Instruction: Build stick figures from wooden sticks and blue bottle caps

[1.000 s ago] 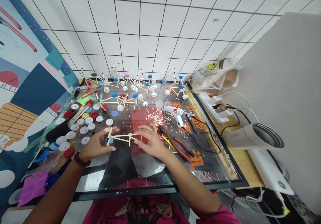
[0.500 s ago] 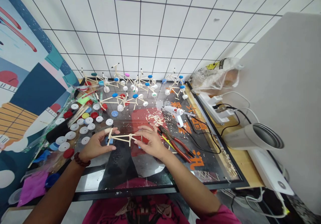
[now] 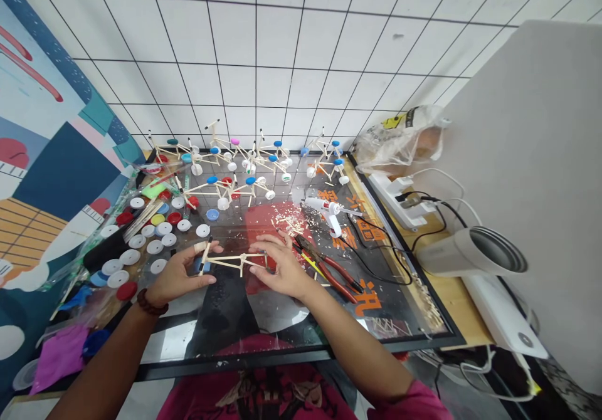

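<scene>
A small bicycle frame made of thin pale wooden sticks (image 3: 230, 260) is between my two hands, low over the near part of the dark glass-topped table (image 3: 221, 320). My left hand (image 3: 181, 273) has its thumb and fingers around the frame's left end, where an upright stick has a dark tip. My right hand (image 3: 279, 266) is closed around the right end, thumb below and fingers above. Parts of both ends are hidden by fingers. Just right of my right hand lie red-handled pliers (image 3: 332, 273) and a yellow stick-like tool (image 3: 310, 263).
Behind my hands stand several stick bicycles (image 3: 249, 185) with bottle-cap wheels. Loose bottle caps (image 3: 129, 257) spread over the left side. A white glue gun (image 3: 329, 210) with a black cable lies right, near wood scraps (image 3: 291, 222). Farther right are a power strip (image 3: 399, 200) and a grey-white cylinder (image 3: 470, 254).
The view has shifted slightly, moving the scene a little left. Both hands stay at the stick bicycle frame's ends; the right fingers show a little more of its right end.
</scene>
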Demonstrator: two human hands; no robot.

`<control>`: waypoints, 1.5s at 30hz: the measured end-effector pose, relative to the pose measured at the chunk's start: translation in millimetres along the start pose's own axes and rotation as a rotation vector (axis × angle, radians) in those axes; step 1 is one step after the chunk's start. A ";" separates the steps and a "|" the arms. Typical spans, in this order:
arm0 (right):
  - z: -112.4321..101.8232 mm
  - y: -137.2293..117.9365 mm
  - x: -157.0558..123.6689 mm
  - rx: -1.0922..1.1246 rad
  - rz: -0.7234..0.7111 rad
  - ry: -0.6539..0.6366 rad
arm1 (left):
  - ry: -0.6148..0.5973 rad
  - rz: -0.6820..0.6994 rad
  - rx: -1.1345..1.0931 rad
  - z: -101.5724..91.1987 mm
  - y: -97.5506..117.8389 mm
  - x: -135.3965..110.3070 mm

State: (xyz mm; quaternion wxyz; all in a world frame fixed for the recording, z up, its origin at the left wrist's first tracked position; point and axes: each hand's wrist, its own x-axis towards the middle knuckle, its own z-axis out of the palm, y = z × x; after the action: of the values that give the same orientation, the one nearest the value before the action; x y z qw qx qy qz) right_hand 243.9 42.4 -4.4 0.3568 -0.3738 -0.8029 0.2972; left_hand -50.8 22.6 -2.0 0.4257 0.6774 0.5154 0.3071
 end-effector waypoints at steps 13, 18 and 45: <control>7.8 3.5 5.0 0.013 0.040 -0.004 | -0.037 -0.047 -0.007 -1.0 1.4 -0.4; 9.2 2.0 5.6 0.028 0.058 -0.003 | -0.031 -0.058 -0.017 -1.6 0.1 -1.0; 3.1 -0.4 2.4 0.083 0.077 -0.018 | -0.006 -0.058 -0.030 0.3 0.8 -0.2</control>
State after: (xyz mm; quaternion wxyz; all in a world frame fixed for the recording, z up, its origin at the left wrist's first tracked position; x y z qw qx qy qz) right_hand 240.2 43.4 -5.0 0.3529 -0.3865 -0.7780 0.3474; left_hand -50.3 22.2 -1.4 0.4462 0.6567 0.5286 0.3004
